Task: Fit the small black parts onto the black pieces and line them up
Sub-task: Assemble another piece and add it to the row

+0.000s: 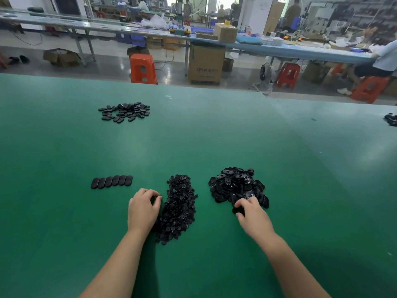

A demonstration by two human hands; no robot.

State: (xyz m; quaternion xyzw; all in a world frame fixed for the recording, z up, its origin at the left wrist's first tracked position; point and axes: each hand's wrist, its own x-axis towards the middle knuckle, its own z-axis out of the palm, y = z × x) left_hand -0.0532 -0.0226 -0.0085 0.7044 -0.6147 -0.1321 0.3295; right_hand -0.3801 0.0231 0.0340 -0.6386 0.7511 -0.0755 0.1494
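Note:
A long heap of small black parts (181,207) lies in the near middle of the green table (193,136). To its right is a heap of larger black oval pieces (234,186). My left hand (142,208) sits at the left edge of the small-parts heap with its fingers curled round something black. My right hand (252,214) is at the near edge of the oval heap, fingers curled on a black oval piece (237,209). A neat row of several black ovals (111,181) lies to the left.
A loose pile of black ovals (124,111) sits far left on the table. More black parts (391,119) show at the right edge. Beyond the table's far edge stand orange stools (142,68), a cardboard box (205,65) and a seated person (378,63).

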